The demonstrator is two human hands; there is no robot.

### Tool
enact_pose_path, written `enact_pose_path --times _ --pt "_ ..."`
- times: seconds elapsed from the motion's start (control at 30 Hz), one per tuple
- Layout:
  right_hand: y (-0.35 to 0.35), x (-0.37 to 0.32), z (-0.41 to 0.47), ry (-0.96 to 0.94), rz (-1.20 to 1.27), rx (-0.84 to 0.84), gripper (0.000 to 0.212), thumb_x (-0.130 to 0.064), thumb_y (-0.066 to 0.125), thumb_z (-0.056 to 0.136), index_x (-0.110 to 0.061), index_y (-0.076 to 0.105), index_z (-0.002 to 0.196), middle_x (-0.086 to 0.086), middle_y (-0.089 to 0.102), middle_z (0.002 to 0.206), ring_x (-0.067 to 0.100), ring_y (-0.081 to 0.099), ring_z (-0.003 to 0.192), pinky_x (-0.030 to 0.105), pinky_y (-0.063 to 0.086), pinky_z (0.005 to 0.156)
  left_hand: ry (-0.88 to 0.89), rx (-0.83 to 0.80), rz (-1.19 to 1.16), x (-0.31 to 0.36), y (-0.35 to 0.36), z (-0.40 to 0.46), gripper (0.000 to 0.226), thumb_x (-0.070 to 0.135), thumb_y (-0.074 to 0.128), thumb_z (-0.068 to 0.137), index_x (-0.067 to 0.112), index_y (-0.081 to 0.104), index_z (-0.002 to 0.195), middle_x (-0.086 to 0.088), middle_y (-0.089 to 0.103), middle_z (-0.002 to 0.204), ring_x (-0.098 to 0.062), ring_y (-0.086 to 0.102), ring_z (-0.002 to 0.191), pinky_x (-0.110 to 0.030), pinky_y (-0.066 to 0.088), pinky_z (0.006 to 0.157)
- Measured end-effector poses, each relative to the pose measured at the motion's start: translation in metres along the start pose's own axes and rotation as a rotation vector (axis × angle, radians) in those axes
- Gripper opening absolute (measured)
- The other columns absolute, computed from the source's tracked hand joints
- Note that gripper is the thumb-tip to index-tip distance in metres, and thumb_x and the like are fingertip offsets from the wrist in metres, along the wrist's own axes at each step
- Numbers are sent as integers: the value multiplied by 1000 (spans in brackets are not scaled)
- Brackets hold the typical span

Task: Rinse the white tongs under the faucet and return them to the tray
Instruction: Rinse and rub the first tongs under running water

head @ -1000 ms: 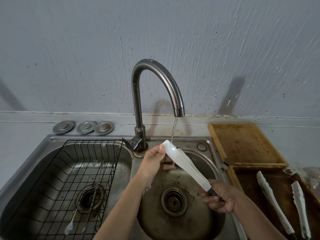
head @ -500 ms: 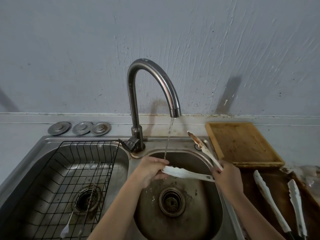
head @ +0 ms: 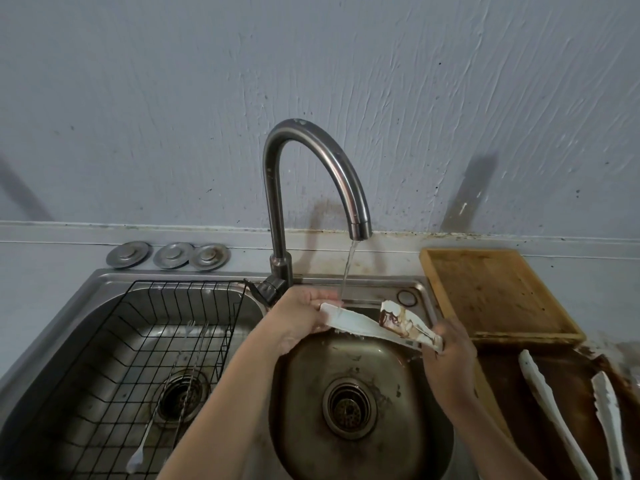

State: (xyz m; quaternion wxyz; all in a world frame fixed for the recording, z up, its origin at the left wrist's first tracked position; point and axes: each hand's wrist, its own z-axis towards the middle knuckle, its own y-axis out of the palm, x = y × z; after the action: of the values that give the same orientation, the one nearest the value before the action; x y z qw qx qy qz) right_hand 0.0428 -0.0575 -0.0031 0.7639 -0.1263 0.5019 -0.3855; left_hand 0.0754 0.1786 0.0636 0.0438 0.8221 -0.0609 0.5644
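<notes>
Tongs [head: 360,323] span both hands under running water, left fingers [head: 320,299] pinching one tip, right fingers [head: 446,332] the hinge.

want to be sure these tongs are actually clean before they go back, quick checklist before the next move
1. Water running from the faucet: ok.
2. Left hand grip on one tip of the white tongs: ok.
3. Right hand grip on the hinge end: ok.
4. Stream hitting the soiled arm: not ok, it lands near the left-hand tip.
5. Tongs clean: not ok, brown residue on the upper arm.
6. Room in the dark tray beside the two tongs there: cannot tell.
</notes>
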Motion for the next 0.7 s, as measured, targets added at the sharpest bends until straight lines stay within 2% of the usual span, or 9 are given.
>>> enact_pose_path --times 0.07,0.13,0.23,0.33,0.43,0.5,0.57,0.63,0.7 --pt "-8 2 6 -71 -7 49 31 7 72 72 -9 49 57 -1 44 69 18 46 59 21 33 50 -16 -136 -121 1 -2 -5 49 -27 37 83 3 56 116 -12 62 118 -24 60 108 -24 55 77" --pt "-18 3 13 -150 -62 53 34 1 75 70 -4 46 55 4 44 73 16 42 62 17 30 54 16 -199 -171 1 -1 -8 52 -29 32 83 0 51 122 -13 58 123 -20 62 103 -21 55 77" --pt "-30 6 17 -252 -170 -58 32 1 79 66 -3 47 59 3 40 81 17 43 71 14 30 59 65 -231 -154 -1 3 -8 53 -30 34 83 0 47 125 -14 52 132 -13 63 96 -17 54 76" --pt "-42 9 18 -309 -235 -143 30 -1 79 67 -5 50 64 -2 38 84 14 44 72 11 31 60 76 -239 -69 -6 7 -7 58 -27 40 83 -3 37 135 -14 48 137 -19 56 111 -19 52 83" --pt "-48 4 20 -396 -295 -109 33 -1 82 61 -6 49 60 -3 39 80 13 44 70 11 31 59 83 -215 -15 -13 13 -8 60 -23 48 82 -1 37 136 -14 50 138 -23 54 119 -29 48 92" --pt "-49 1 21 -428 -307 -80 34 0 83 59 -5 49 58 1 44 74 13 43 69 19 35 54 99 -186 -40 -17 15 -8 60 -22 50 81 -2 38 136 -16 51 138 -23 54 119 -31 48 93" --pt "-49 0 21 -428 -321 -64 33 -1 83 58 -4 50 58 7 49 71 14 43 69 26 38 54 124 -168 -65 -20 18 -8 57 -20 51 82 -2 40 136 -16 53 136 -20 55 116 -26 50 88" --pt "-49 0 20 -424 -330 -65 33 -2 84 58 -4 51 59 9 51 72 14 43 68 26 39 54 136 -158 -104 -22 19 -8 55 -19 51 83 -3 42 134 -17 54 135 -21 54 118 -19 54 83" --pt "-48 0 20 -425 -334 -64 32 -2 84 57 -3 52 58 10 51 72 14 44 67 27 40 53 135 -154 -140 -24 19 -8 53 -20 50 83 -3 44 132 -18 54 135 -27 50 125 -29 51 92"
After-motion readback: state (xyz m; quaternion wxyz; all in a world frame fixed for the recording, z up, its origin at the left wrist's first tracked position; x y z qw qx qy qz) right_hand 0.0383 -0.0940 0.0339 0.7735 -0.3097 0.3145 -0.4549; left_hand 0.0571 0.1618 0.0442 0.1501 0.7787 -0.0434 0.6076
